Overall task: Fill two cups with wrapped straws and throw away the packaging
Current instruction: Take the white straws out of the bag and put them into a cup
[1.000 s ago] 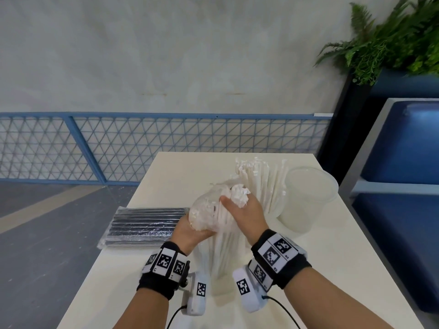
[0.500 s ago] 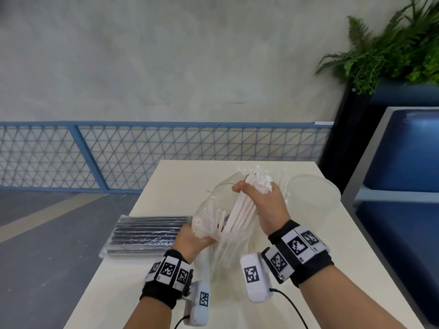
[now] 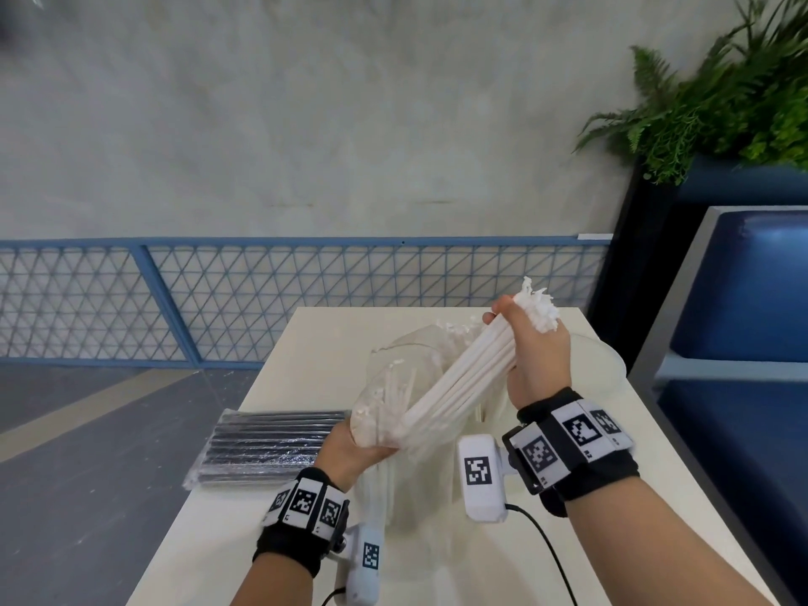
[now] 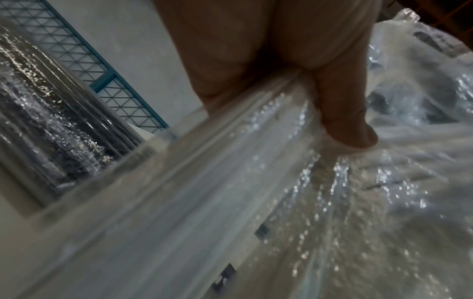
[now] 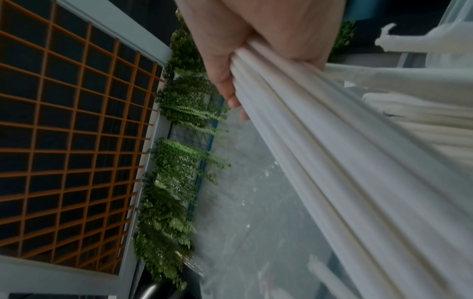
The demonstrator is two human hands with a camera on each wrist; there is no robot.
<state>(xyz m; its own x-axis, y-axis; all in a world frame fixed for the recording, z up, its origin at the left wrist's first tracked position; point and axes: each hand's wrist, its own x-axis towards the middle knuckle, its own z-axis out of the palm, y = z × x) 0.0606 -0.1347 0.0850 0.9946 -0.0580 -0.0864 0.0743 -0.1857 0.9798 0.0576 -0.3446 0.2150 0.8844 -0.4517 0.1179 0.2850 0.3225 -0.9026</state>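
Observation:
My right hand (image 3: pixel 531 343) grips a bundle of white wrapped straws (image 3: pixel 459 387) near its top end and holds it slanted, half out of a clear plastic bag (image 3: pixel 393 413). The same bundle of straws (image 5: pixel 332 151) runs down from my right hand (image 5: pixel 256 50) in the right wrist view. My left hand (image 3: pixel 354 448) grips the plastic bag at its lower part over the table; its fingers (image 4: pixel 340 101) curl on the crinkled bag (image 4: pixel 384 182). More white straws stay inside the bag. One clear cup (image 3: pixel 599 365) stands behind my right hand, partly hidden.
A sealed pack of black straws (image 3: pixel 266 448) lies at the left edge of the cream table (image 3: pixel 656 496). A blue mesh railing (image 3: pixel 262 299) runs behind it. A dark planter with ferns (image 3: pixel 721 102) and a blue bench (image 3: pixel 743 321) stand to the right.
My right hand has drawn the straw bundle up and to the right, further out of the bag. The left hand has kept its hold on the bag.

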